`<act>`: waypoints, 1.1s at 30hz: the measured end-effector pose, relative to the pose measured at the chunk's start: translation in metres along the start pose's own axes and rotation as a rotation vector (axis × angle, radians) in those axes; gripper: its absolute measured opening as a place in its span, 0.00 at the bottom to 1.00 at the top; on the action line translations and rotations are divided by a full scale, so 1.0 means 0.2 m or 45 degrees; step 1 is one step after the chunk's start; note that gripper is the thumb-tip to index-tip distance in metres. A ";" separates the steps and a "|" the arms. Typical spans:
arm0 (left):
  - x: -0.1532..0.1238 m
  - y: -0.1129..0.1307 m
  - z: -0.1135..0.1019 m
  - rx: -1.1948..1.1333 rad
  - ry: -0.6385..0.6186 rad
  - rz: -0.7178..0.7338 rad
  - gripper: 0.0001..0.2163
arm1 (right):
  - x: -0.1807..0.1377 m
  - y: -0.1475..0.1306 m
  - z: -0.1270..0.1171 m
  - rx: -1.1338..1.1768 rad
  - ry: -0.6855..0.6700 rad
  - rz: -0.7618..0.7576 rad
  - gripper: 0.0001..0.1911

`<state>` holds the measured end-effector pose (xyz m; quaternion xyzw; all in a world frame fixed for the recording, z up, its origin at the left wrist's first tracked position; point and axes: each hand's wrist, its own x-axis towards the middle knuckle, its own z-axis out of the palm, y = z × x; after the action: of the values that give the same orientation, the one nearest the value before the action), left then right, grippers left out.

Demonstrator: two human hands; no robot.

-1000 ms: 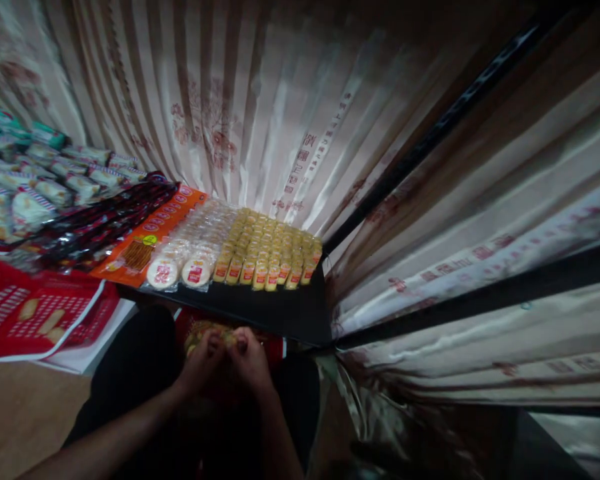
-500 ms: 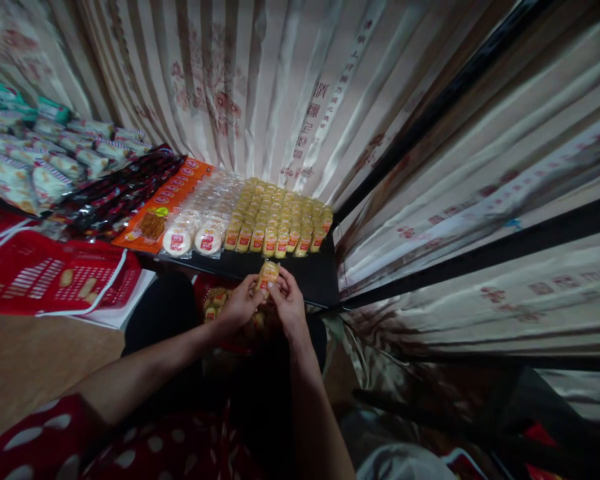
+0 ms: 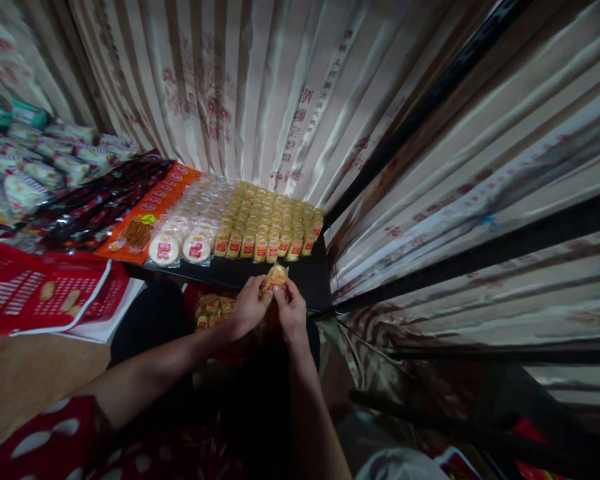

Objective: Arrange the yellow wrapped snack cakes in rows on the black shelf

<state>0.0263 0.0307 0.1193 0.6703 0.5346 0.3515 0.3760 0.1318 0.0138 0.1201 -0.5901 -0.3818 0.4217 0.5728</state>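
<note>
Between the fingertips of my left hand (image 3: 251,305) and my right hand (image 3: 291,308) is a small yellow wrapped snack pack (image 3: 276,275) with a red and white label. Both hands are closed on it, just in front of the black table edge. Below them, on my lap, a red bag (image 3: 192,297) holds more of the same packs, partly hidden by my hands and left forearm. Ahead on the table stand rows of matching yellow packs (image 3: 260,250), labels facing me.
Left of the rows lie round white wrapped crackers (image 3: 195,248), an orange snack bag (image 3: 130,243), dark packets (image 3: 93,207) and white packets (image 3: 27,193). A red bag with white trim (image 3: 10,283) is at the left. A pleated curtain (image 3: 250,87) and black bars (image 3: 405,127) enclose the table.
The view has shifted slightly, so the table goods appear further left and lower. The snack pack has tilted to the right in my fingers; both hands still hold it.
</note>
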 end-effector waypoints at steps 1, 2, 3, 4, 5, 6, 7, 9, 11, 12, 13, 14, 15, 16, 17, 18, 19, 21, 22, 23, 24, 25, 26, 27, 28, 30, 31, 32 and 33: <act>0.01 0.00 0.02 0.020 0.016 0.006 0.13 | 0.02 0.01 -0.01 -0.016 0.016 -0.012 0.22; 0.02 0.00 0.03 0.030 0.030 0.006 0.14 | 0.04 0.02 -0.02 -0.030 0.040 -0.021 0.23; 0.03 0.01 0.05 0.031 0.043 0.002 0.15 | 0.06 0.03 -0.03 -0.047 0.070 -0.028 0.24; 0.04 0.01 0.06 0.028 0.055 -0.003 0.16 | 0.09 0.05 -0.05 -0.070 0.102 -0.034 0.25; 0.05 0.01 0.07 0.026 0.065 -0.008 0.18 | 0.12 0.06 -0.06 -0.099 0.133 -0.041 0.26; 0.06 0.02 0.08 0.029 0.075 -0.006 0.19 | 0.15 0.07 -0.07 -0.134 0.163 -0.051 0.26; 0.07 0.02 0.08 0.033 0.083 0.007 0.20 | 0.18 0.09 -0.09 -0.174 0.190 -0.064 0.26; 0.09 0.04 0.10 0.027 0.071 0.071 0.21 | 0.24 0.11 -0.11 -0.264 0.235 -0.104 0.26; 0.12 0.05 0.11 0.005 0.026 0.146 0.21 | 0.30 0.11 -0.12 -0.346 0.272 -0.152 0.26; 0.13 0.05 0.12 -0.005 0.001 0.175 0.21 | 0.33 0.11 -0.12 -0.383 0.284 -0.176 0.25; 0.14 0.05 0.12 -0.012 -0.020 0.196 0.21 | 0.35 0.11 -0.12 -0.419 0.291 -0.198 0.25; 0.15 0.05 0.13 -0.013 -0.034 0.212 0.21 | 0.37 0.11 -0.11 -0.454 0.295 -0.215 0.25; 0.16 0.05 0.14 -0.009 -0.044 0.225 0.21 | 0.39 0.12 -0.10 -0.491 0.295 -0.227 0.25; 0.18 0.05 0.14 -0.001 -0.055 0.238 0.21 | 0.41 0.12 -0.09 -0.529 0.297 -0.234 0.24; 0.19 0.05 0.15 0.010 -0.065 0.248 0.21 | 0.43 0.12 -0.08 -0.563 0.301 -0.235 0.24; 0.21 0.05 0.16 0.024 -0.077 0.253 0.21 | 0.44 0.13 -0.07 -0.588 0.303 -0.230 0.24; 0.22 0.05 0.16 0.040 -0.089 0.251 0.22 | 0.45 0.14 -0.06 -0.602 0.306 -0.223 0.24; 0.24 0.04 0.17 0.075 -0.113 0.233 0.22 | 0.47 0.15 -0.06 -0.604 0.308 -0.218 0.23; 0.25 0.03 0.17 0.091 -0.124 0.224 0.22 | 0.47 0.16 -0.06 -0.596 0.314 -0.221 0.23; 0.25 0.02 0.18 0.108 -0.134 0.216 0.22 | 0.48 0.17 -0.06 -0.585 0.323 -0.229 0.23; 0.26 0.01 0.18 0.121 -0.140 0.211 0.22 | 0.48 0.18 -0.06 -0.571 0.333 -0.237 0.23; 0.26 0.00 0.19 0.132 -0.144 0.208 0.22 | 0.49 0.18 -0.06 -0.552 0.341 -0.244 0.23; 0.26 -0.01 0.19 0.138 -0.147 0.207 0.22 | 0.49 0.19 -0.06 -0.529 0.343 -0.251 0.24; 0.26 -0.02 0.20 0.141 -0.149 0.209 0.22 | 0.50 0.19 -0.06 -0.508 0.342 -0.259 0.23; 0.26 -0.03 0.20 0.141 -0.149 0.218 0.23 | 0.50 0.19 -0.06 -0.491 0.339 -0.270 0.23; 0.26 -0.05 0.21 0.147 -0.145 0.250 0.24 | 0.50 0.20 -0.05 -0.474 0.338 -0.294 0.22; 0.27 -0.06 0.21 0.156 -0.143 0.268 0.24 | 0.50 0.20 -0.04 -0.473 0.344 -0.308 0.22; 0.27 -0.07 0.21 0.168 -0.142 0.287 0.25 | 0.51 0.20 -0.03 -0.473 0.353 -0.324 0.21; 0.27 -0.08 0.21 0.182 -0.140 0.304 0.25 | 0.51 0.20 -0.02 -0.472 0.365 -0.339 0.20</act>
<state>0.0650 0.0813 0.0901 0.7725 0.4533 0.3174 0.3115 0.1699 0.1047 0.0750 -0.6832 -0.4419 0.1776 0.5536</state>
